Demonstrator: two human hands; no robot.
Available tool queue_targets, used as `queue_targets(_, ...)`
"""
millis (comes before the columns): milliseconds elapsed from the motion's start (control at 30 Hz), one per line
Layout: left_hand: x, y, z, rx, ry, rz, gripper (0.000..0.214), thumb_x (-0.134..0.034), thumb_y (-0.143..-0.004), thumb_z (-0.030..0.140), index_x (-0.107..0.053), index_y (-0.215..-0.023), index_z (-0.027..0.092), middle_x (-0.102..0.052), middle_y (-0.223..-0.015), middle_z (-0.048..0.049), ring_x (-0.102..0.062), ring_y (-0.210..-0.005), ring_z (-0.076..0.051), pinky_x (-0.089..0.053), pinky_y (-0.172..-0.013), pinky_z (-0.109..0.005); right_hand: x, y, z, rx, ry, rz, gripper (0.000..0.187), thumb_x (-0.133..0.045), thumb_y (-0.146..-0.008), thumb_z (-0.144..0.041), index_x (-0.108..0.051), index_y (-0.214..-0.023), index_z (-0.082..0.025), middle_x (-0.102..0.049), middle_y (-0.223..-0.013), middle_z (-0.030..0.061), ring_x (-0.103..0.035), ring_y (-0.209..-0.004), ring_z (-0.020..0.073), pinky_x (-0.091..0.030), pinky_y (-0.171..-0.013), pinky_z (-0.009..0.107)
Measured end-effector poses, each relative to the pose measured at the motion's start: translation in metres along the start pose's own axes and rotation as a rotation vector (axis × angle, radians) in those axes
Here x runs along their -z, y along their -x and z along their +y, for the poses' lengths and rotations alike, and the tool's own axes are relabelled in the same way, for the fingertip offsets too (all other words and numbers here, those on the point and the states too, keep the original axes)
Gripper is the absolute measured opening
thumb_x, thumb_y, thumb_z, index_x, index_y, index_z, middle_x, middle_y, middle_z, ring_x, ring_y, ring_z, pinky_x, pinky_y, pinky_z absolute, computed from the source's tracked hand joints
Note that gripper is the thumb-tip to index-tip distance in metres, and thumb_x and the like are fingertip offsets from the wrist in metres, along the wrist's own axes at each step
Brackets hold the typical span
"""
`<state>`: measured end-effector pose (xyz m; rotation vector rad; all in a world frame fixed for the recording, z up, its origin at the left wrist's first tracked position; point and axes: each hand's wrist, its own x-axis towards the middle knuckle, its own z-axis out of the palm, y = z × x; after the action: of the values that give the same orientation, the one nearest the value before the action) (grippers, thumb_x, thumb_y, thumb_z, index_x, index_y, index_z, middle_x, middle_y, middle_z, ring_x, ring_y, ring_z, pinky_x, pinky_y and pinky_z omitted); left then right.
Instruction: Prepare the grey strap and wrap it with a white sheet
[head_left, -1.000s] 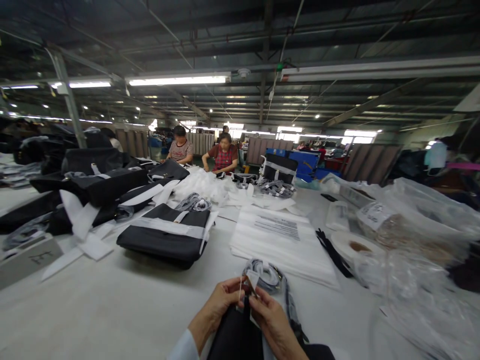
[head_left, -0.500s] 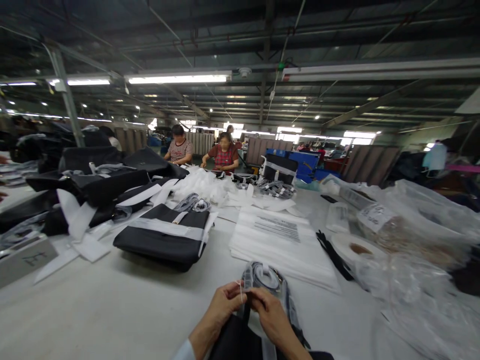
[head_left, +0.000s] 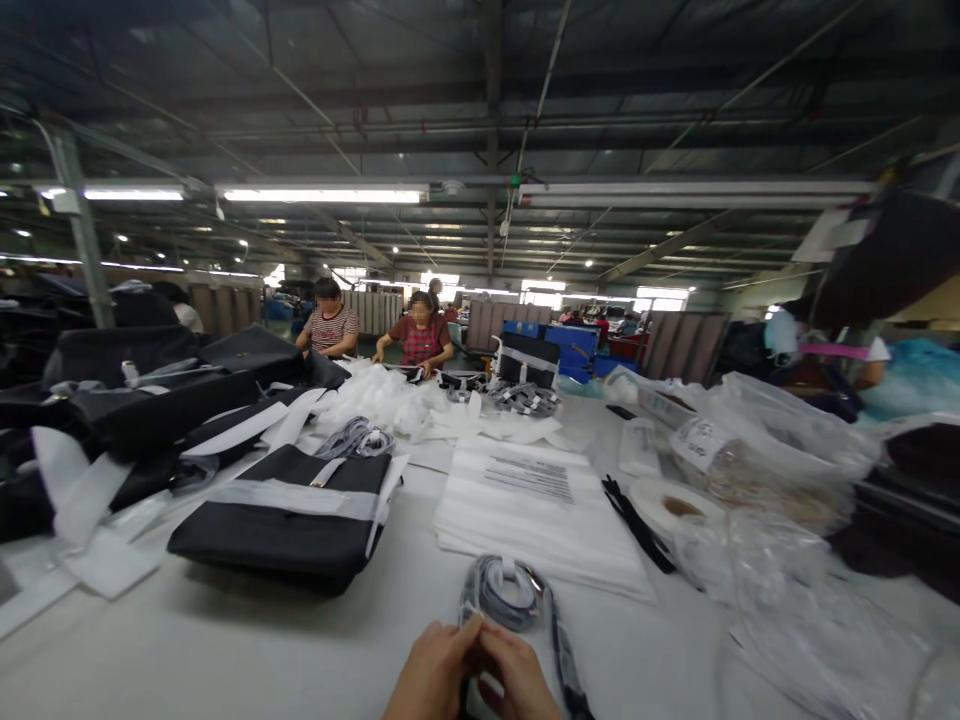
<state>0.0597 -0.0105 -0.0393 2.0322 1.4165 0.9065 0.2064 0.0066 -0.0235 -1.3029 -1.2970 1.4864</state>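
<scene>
The coiled strap (head_left: 480,590) lies on the tabletop (head_left: 292,650) just beyond the hands, its loose length running toward the viewer and slanting right, cut off by the lower edge. The left hand (head_left: 429,672) and right hand (head_left: 519,675) are together, fingertips meeting over the coil's near edge; whether they grip anything cannot be told. Beyond, printed lines on the white sheets (head_left: 472,515) and handwriting on a label (head_left: 701,443) are illegible.

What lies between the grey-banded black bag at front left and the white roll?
A white stack with printing on top, then black strips, in the head view.
</scene>
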Motion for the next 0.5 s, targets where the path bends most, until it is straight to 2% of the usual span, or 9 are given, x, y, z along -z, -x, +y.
queue_targets(67, 0.003, 0.004, 0.005, -0.025, -0.106, 0.045, 0.048, -0.04, -0.084, 0.011, -0.059, -0.126, 0.024, -0.071, -0.089, -0.0117, -0.058, -0.085, -0.029, -0.039, -0.074, -0.038, 0.002, 0.003, -0.002, 0.02, 0.034, 0.108, 0.035, -0.054, -0.077, -0.053, -0.071, -0.086, -0.024, -0.072, -0.089, 0.0082, -0.067, -0.083, 0.0272, -0.052, -0.071, 0.043)
queue_targets(133, 0.01, 0.012, 0.013, -0.039, -0.21, 0.079, 0.04, -0.035, -0.088, 0.01, -0.066, -0.11, 0.021, -0.07, -0.086, -0.0131, -0.056, -0.083, -0.029, -0.037, -0.073, -0.038, 0.004, 0.007, -0.002, 0.098, 0.143, 0.132, 0.041, -0.063, -0.069, -0.059, -0.072, -0.079, -0.02, -0.073, -0.082, 0.0104, -0.067, -0.08, 0.0292, -0.052, -0.075, 0.046)
queue_targets(200, 0.021, 0.026, 0.024, -0.053, -0.274, 0.053, 0.04, -0.03, -0.09, 0.01, -0.068, -0.099, 0.02, -0.068, -0.087, -0.014, -0.053, -0.085, -0.03, -0.035, -0.075, -0.04, 0.008, 0.013, -0.001, 0.151, 0.219, 0.139, 0.045, -0.07, -0.061, -0.057, -0.073, -0.079, -0.016, -0.073, -0.085, 0.0127, -0.066, -0.085, 0.0316, -0.049, -0.085, 0.049)
queue_targets(267, 0.029, 0.044, 0.036, -0.146, -0.344, 0.001, 0.039, -0.03, -0.093, 0.012, -0.068, -0.096, 0.022, -0.067, -0.088, -0.0121, -0.051, -0.085, -0.027, -0.033, -0.077, -0.04, 0.018, 0.025, -0.001, 0.162, 0.26, 0.18, 0.047, -0.07, -0.06, -0.052, -0.073, -0.088, -0.014, -0.072, -0.098, 0.0155, -0.064, -0.092, 0.0329, -0.044, -0.094, 0.05)
queue_targets(333, 0.034, 0.067, 0.045, -0.33, -0.442, -0.054, 0.033, -0.033, -0.095, 0.017, -0.066, -0.094, 0.022, -0.066, -0.085, -0.0089, -0.049, -0.08, -0.024, -0.033, -0.074, -0.038, 0.033, 0.044, -0.003, 0.179, 0.307, 0.213, 0.045, -0.066, -0.063, -0.048, -0.073, -0.093, -0.016, -0.07, -0.105, 0.0159, -0.062, -0.099, 0.0329, -0.04, -0.099, 0.051)
queue_targets(400, 0.034, 0.092, 0.048, -0.493, -0.519, -0.099, 0.027, -0.038, -0.096, 0.02, -0.064, -0.091, 0.021, -0.065, -0.08, -0.0069, -0.047, -0.073, -0.021, -0.032, -0.068, -0.036, 0.055, 0.067, -0.006, 0.215, 0.373, 0.23, 0.035, -0.065, -0.066, -0.046, -0.074, -0.088, -0.02, -0.07, -0.105, 0.0132, -0.06, -0.103, 0.0315, -0.038, -0.102, 0.049)
queue_targets(433, 0.032, 0.103, 0.047, -0.524, -0.535, -0.124, 0.025, -0.04, -0.095, 0.02, -0.064, -0.09, 0.02, -0.064, -0.079, -0.0066, -0.046, -0.071, -0.021, -0.031, -0.065, -0.036, 0.068, 0.08, -0.007, 0.238, 0.428, 0.243, 0.031, -0.063, -0.067, -0.045, -0.073, -0.086, -0.022, -0.07, -0.104, 0.012, -0.06, -0.104, 0.0309, -0.038, -0.103, 0.048)
queue_targets(500, 0.027, 0.121, 0.041, -0.459, -0.54, -0.177, 0.023, -0.042, -0.093, 0.015, -0.063, -0.088, 0.02, -0.064, -0.079, -0.0067, -0.047, -0.072, -0.021, -0.031, -0.064, -0.036, 0.098, 0.107, -0.003, 0.27, 0.567, 0.299, 0.031, -0.059, -0.07, -0.047, -0.073, -0.086, -0.023, -0.07, -0.105, 0.0118, -0.061, -0.104, 0.0307, -0.04, -0.102, 0.048)
